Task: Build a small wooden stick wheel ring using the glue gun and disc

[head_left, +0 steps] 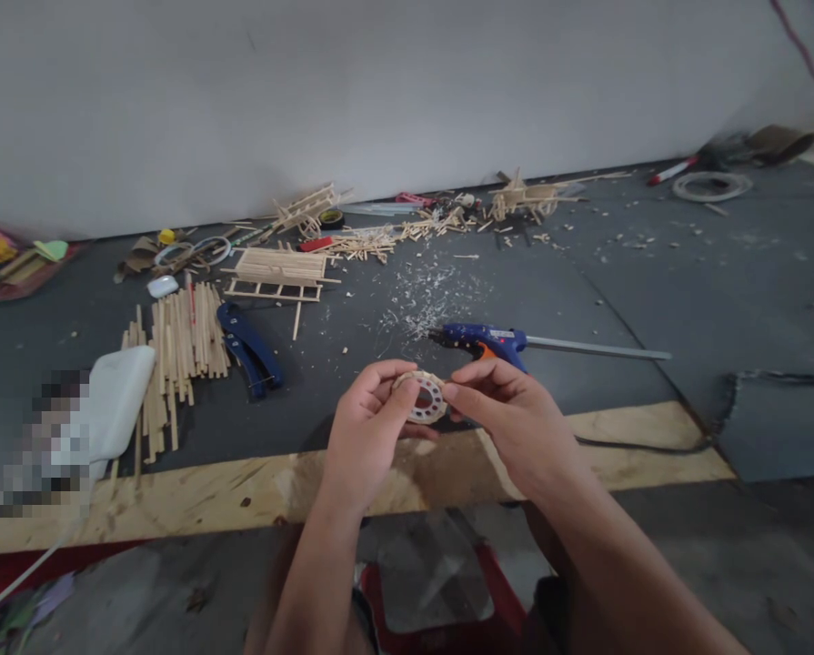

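Both my hands hold a small round wooden wheel [426,398] with a ring of holes, just above the near edge of the dark work mat [352,382]. My left hand [367,428] pinches its left rim with thumb and fingers. From the right, my right hand [508,414] pinches the other rim with its fingertips. Just behind the hands a blue and orange glue gun [488,342] lies on the mat, nozzle pointing left, a glue stick sticking out to the right.
A pile of wooden sticks [178,350] and blue cutters [249,350] lie to the left, beside a white plastic piece [116,400]. A stick frame [280,273] and small stick models [522,198] sit near the wall with scraps and shavings. A plywood strip [188,500] edges the mat.
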Motion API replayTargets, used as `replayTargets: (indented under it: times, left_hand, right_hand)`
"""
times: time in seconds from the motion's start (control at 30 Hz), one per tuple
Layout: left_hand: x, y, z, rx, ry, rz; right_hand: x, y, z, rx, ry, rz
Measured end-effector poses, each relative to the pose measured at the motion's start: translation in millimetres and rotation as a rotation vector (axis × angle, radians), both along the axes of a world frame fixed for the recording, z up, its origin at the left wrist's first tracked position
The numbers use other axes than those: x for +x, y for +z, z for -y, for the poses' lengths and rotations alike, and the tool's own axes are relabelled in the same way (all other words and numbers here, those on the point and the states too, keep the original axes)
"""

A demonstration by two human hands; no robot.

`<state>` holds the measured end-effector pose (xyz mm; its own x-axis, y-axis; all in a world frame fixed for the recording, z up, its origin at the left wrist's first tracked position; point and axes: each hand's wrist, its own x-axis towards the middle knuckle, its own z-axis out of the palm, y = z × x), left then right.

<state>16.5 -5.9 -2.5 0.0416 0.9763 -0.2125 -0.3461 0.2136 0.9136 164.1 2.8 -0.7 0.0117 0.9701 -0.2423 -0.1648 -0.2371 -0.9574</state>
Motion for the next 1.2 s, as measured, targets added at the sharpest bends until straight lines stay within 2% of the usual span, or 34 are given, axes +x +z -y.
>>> replayTargets:
  times: [0.23,0.67,0.93,1.2]
  left_hand:
    - [-1.3,-1.9,0.3,0.025,-0.002,-0.035]
    - [-0.6,-0.7,1.2,0.048,-0.020,-0.095]
    - [0.2,2.4,1.9,0.034,-0.013,-0.171]
    - [-0.5,4.3,3.6,0.057,-0.005,-0.270]
  right_hand:
    - [1.6,1.9,0.1,-0.025,0.018,-0.054]
    - [2.5,2.0,0.2,0.027,0.044,-0.052]
    - [2.5,2.3,1.7,0.053,0.113,0.029]
    - [-0.6,3.9,2.9,0.086,0.104,0.149]
